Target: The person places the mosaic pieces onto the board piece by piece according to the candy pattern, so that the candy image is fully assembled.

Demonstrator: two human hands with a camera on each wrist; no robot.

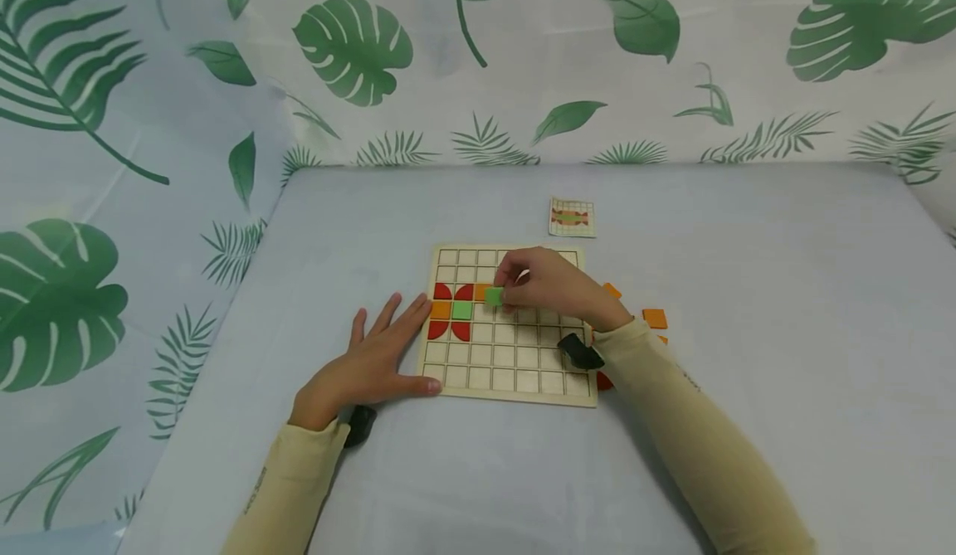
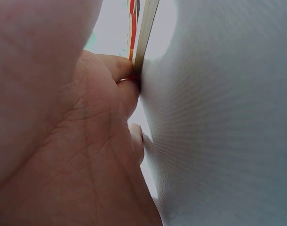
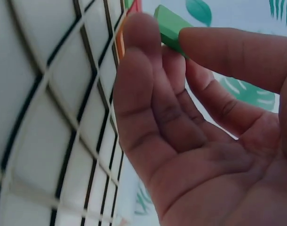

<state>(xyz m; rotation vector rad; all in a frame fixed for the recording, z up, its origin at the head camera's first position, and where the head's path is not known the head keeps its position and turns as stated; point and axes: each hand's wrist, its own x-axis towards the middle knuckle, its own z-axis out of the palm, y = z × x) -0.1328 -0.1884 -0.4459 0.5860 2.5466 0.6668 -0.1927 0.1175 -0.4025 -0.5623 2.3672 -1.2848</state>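
Note:
A wooden grid board (image 1: 515, 381) lies on the table, with square cells. On its left side sit red quarter-round tiles (image 1: 442, 291), orange square tiles (image 1: 441, 310) and a green square tile (image 1: 462, 310). My right hand (image 1: 553, 285) pinches another green tile (image 1: 494, 295) between thumb and fingertips, just above the board beside an orange tile in the upper row. The right wrist view shows this green tile (image 3: 171, 28) tilted off the grid. My left hand (image 1: 373, 360) lies spread at the board's left edge, its thumb and a fingertip touching the board (image 2: 146, 35).
A small pattern card (image 1: 573, 217) with a red, orange and green design lies behind the board. Loose orange tiles (image 1: 655, 318) and a red tile (image 1: 604, 382) lie to the right, partly hidden by my right forearm. A leaf-print cloth (image 1: 508, 82) hangs behind the table.

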